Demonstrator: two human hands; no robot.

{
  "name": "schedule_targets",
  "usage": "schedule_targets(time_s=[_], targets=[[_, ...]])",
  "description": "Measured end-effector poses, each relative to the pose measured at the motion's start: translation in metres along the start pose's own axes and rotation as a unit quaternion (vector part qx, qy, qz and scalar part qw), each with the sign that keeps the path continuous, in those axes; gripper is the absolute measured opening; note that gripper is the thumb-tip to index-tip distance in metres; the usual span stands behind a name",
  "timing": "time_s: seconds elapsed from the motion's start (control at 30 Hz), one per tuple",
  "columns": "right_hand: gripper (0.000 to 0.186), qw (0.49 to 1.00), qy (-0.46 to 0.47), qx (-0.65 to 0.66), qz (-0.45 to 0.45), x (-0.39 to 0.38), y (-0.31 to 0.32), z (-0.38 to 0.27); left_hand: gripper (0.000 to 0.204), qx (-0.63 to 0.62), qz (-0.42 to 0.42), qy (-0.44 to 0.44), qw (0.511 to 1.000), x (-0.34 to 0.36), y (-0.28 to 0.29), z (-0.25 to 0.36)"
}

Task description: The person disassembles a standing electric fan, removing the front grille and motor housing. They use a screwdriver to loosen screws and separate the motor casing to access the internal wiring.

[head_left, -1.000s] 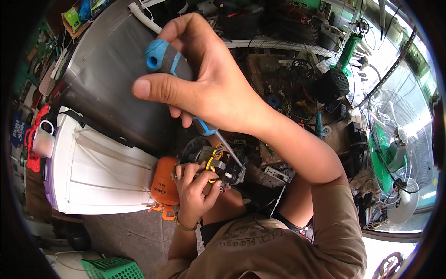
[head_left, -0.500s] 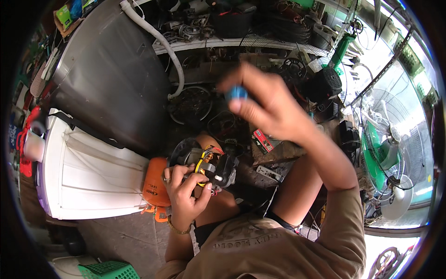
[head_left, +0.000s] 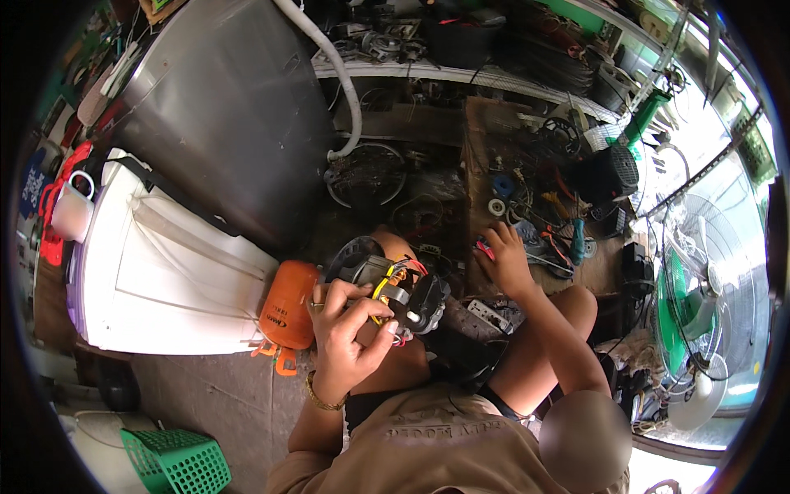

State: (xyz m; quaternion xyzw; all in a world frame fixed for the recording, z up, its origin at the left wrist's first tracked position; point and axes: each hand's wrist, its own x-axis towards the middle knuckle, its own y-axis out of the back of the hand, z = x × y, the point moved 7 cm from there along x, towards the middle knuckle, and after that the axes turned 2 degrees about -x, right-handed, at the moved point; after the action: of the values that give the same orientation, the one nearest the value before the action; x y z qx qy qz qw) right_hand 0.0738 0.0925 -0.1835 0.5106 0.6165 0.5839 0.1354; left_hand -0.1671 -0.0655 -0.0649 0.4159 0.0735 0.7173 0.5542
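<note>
My left hand (head_left: pixel 350 325) grips a fan motor (head_left: pixel 426 300) with bared copper windings, yellow and red wires and a black end, held above my lap. The thumb and fingers press around its near side. A round black part (head_left: pixel 355 253) shows behind the motor. Over the near edge of the wooden bench, my right hand (head_left: pixel 505 257) has its fingers closed over a small red box (head_left: pixel 485 249), which they mostly hide. A blue ring-shaped roll (head_left: pixel 502 186) and a pale round roll (head_left: pixel 496 207) lie beyond that hand.
Pliers with orange handles (head_left: pixel 559 251) and a teal-handled tool (head_left: pixel 578 240) lie on the wooden bench (head_left: pixel 485 140). A power strip (head_left: pixel 490 316) sits below its edge. An orange tank (head_left: pixel 288 305) and a white cabinet (head_left: pixel 181 288) stand left; a fan (head_left: pixel 687 296) stands right.
My right hand has come down from mid-air, where it held a blue round thing, to the red box on the bench. The blue thing is out of that hand. My left hand keeps the motor.
</note>
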Motion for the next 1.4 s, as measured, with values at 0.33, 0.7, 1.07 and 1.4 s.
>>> schedule_targets(time_s=[0.33,0.7,1.07,1.4], targets=[[0.024,0.913,0.041,0.404,-0.042,0.008,0.078,-0.106,0.011,0.016,-0.005,-0.006,1.0,0.007,0.002,0.011],[0.023,0.928,0.079,0.361,-0.049,0.008,0.087,-0.126,0.009,-0.36,-0.078,-0.029,0.929,0.079,0.003,-0.003],[0.022,0.959,0.132,0.241,-0.067,0.013,0.105,-0.143,0.016,-0.561,-0.147,0.15,0.801,0.071,-0.034,-0.036],[0.019,0.953,0.08,0.256,-0.14,0.019,0.107,-0.149,0.014,-0.675,-0.06,0.186,0.711,0.069,-0.025,-0.052]])
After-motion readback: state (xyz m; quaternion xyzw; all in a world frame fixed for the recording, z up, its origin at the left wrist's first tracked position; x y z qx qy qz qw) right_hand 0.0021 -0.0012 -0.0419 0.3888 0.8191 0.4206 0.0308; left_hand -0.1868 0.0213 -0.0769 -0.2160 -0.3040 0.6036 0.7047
